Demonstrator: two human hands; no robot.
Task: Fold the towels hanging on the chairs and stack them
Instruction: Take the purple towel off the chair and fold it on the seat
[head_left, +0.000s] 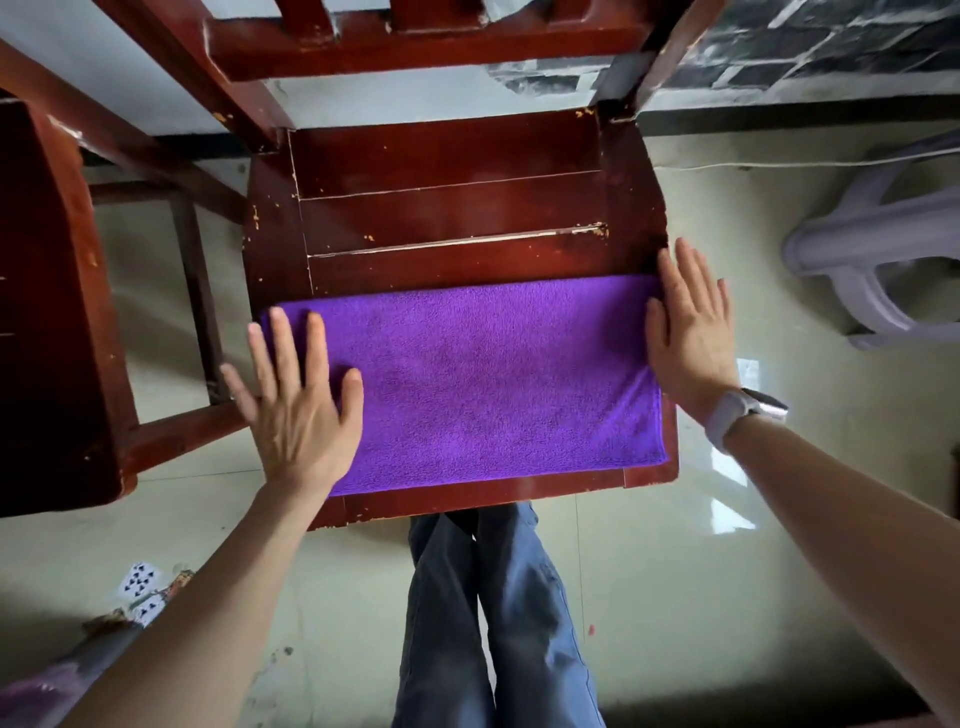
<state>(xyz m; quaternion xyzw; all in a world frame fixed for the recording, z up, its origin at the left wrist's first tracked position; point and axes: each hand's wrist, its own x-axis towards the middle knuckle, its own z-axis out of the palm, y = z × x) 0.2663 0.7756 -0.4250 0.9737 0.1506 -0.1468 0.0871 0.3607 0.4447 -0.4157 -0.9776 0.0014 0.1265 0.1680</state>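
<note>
Pressing, left hand: the left hand (298, 410) is laid flat at lower left of centre, fingers straight and spread, on the left end of the purple terry towel (483, 384); nothing is gripped.
Right hand: the right hand (691, 338), with a pale wristwatch (743, 415) worn below it, is laid open at centre right, fingers straight and close together, against the towel's right end, partly on the seat edge.
Purpose of the hold: judged from the flat palms at both ends, the cloth is being smoothed and squared so that the next fold falls evenly.
Towel: it is spread as a wide rectangle over the front half of the dark red wooden chair seat (452, 208), in the middle of the frame; it appears already folded, though the layers cannot be counted.
Task progress: no stack is seen, so an early stage is judged.
Surroundings: a second dark wooden chair (47, 312) stands at the left edge, a pale plastic stool (878, 249) at right, playing cards (139, 584) at lower left.
Hidden or cut off: the chair back is cropped at the top; other towels are not seen; the left hand covers the towel's left near corner.
</note>
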